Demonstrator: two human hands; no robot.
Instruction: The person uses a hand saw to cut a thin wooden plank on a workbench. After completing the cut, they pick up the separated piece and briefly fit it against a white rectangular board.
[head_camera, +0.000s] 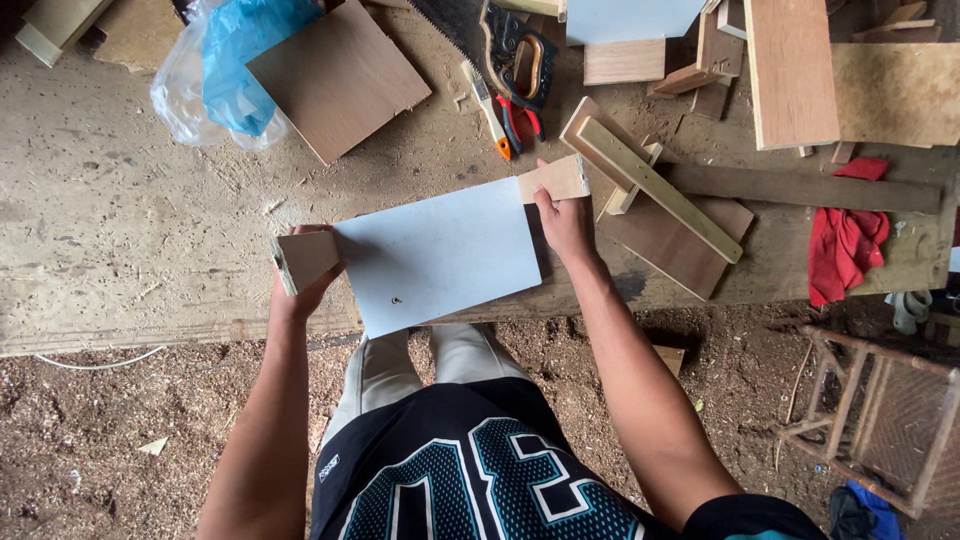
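Observation:
A pale blue-white board (440, 252) lies flat on the workbench (130, 230), its near edge hanging over the front. My left hand (300, 285) grips a small plywood piece (303, 260) held against the board's left end. My right hand (563, 222) holds a second small plywood piece (555, 180) against the board's far right corner. A small hole or screw shows near the board's front edge.
Beyond the board lie a handsaw (500, 45), pliers with red handles (520, 120), a brown plywood square (338, 78) and a blue plastic bag (225, 70). Wood strips and offcuts (660, 195) and a red rag (845, 240) crowd the right. A wooden frame (880, 420) stands on the sawdust floor.

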